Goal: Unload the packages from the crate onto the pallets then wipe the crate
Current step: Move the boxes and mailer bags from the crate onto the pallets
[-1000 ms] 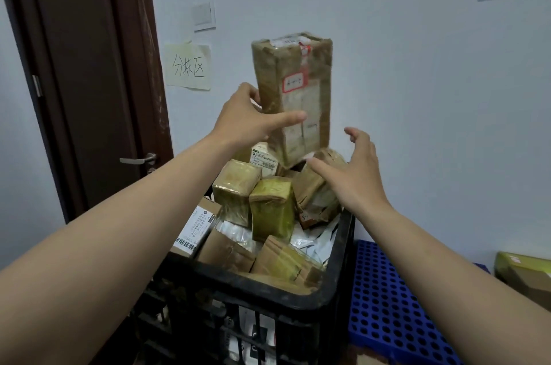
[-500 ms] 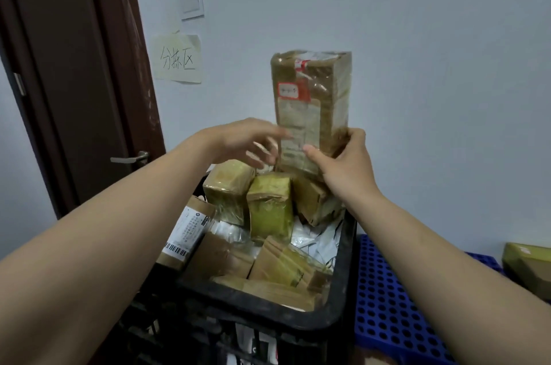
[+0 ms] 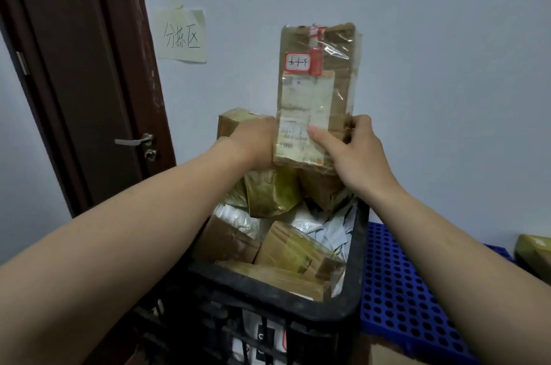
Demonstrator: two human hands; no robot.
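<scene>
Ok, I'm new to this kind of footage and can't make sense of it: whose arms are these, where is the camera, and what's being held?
There is no machine here. These are a person's two bare arms, filmed by one wide-angle camera worn on their head, looking forward and down. The right hand grips a tall taped package near its bottom, thumb on the label, holding it upright above a black crate heaped with more packages. The left hand reaches in beside it, at another brown package. Its fingers are hidden, so I cannot tell whether it grips anything. To the right lies a blue pallet, with an olive package seemingly on it at the frame's edge. Behind are a dark door and a paper note on the wall.
</scene>
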